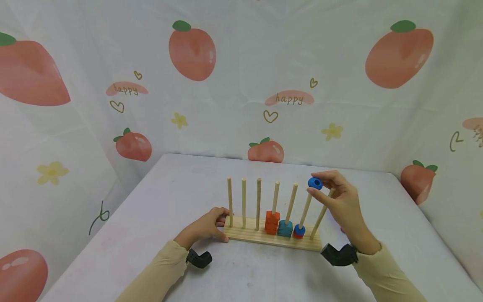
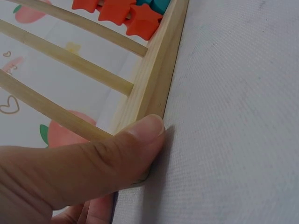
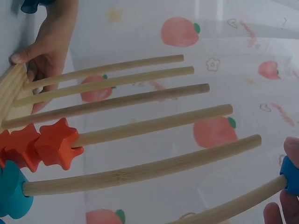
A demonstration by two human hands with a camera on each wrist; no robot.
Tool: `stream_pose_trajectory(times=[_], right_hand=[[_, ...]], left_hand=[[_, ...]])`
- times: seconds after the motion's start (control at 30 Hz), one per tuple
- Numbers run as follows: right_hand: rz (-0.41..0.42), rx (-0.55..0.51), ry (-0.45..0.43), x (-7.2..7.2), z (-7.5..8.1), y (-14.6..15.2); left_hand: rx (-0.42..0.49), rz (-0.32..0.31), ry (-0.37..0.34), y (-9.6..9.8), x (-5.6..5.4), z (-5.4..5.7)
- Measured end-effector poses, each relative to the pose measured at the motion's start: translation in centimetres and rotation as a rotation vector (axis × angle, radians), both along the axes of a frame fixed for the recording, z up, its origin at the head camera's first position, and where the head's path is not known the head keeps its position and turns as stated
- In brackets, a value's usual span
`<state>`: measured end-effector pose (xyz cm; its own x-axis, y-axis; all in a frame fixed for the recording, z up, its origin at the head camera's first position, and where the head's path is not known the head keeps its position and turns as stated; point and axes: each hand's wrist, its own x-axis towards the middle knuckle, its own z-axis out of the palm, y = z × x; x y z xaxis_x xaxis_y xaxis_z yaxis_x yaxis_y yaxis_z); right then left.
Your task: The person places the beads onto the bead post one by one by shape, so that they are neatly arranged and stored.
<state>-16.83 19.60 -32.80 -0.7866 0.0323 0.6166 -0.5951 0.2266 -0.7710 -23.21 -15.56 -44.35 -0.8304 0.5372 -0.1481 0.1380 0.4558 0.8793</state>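
Note:
My right hand [image 1: 345, 205] pinches a blue bead [image 1: 315, 183] between thumb and fingers at the top of the sixth peg. In the right wrist view that peg's tip meets the bead's hole. My left hand [image 1: 205, 226] grips the left end of the wooden peg board [image 1: 249, 236], thumb along its front edge and fingers behind. Orange star beads [image 1: 272, 222] are stacked on the fourth peg and teal beads [image 1: 285, 228] on the fifth. Low on the sixth peg, another blue bead [image 1: 299, 229] sits over a red one [image 1: 298, 236].
Three bare pegs [image 1: 243, 205] stand at the board's left, and one more [image 1: 320, 218] at its right end. A small purplish piece [image 1: 342, 230] lies behind my right wrist, mostly hidden. A fruit-print cloth [image 1: 226, 109] hangs behind the white table [image 1: 264, 272].

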Motion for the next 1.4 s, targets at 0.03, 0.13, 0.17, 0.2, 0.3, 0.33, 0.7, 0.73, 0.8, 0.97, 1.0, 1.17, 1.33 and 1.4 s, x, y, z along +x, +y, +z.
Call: stream_pose_trajectory(times=[0.03,0.13,0.17,0.2,0.3,0.33,0.7,0.73,0.8,0.97,1.0,1.17,1.33,1.4], right_hand=[[0.003,0.006,-0.018,0.0,0.0,0.0],[0.001,0.046,-0.063,0.0,-0.1,0.0],[0.000,0.061,-0.076,0.0,-0.1,0.1],[0.000,0.070,-0.089,0.0,-0.2,0.1],[0.014,0.076,-0.125,0.0,-0.3,0.3],[0.021,0.076,-0.136,-0.1,-0.4,0.4],[-0.011,0.231,-0.303,-0.3,-1.8,1.0],[-0.020,0.254,-0.324,-0.2,-2.1,1.1],[-0.027,0.284,-0.364,-0.1,-2.7,1.2],[0.006,0.312,-0.421,-0.1,-4.9,1.4],[0.019,0.317,-0.428,-0.1,-5.4,1.4],[0.046,0.363,-0.486,-0.4,-7.7,1.8],[0.115,0.368,-0.518,-0.7,-9.5,2.2],[0.146,0.364,-0.503,-0.8,-10.0,2.4]], left_hand=[[-0.001,0.002,0.000,0.0,0.0,0.0],[-0.006,0.006,0.001,0.1,0.1,0.1],[-0.006,0.006,-0.003,0.1,0.1,0.1],[-0.005,0.005,-0.004,0.1,0.1,0.1],[-0.009,0.004,-0.004,0.1,0.1,0.2],[-0.008,0.006,-0.008,0.1,0.1,0.2],[-0.035,0.013,0.000,0.1,0.1,0.2],[-0.036,0.013,0.002,0.1,0.1,0.2],[-0.033,0.016,-0.001,0.1,0.0,0.1],[-0.038,0.021,-0.004,0.1,0.2,0.1],[-0.040,0.022,-0.006,0.1,0.2,0.1],[-0.040,0.030,-0.010,0.1,0.1,0.1],[-0.038,0.028,0.000,0.1,0.1,0.1],[-0.039,0.028,0.002,0.1,0.1,0.1]])
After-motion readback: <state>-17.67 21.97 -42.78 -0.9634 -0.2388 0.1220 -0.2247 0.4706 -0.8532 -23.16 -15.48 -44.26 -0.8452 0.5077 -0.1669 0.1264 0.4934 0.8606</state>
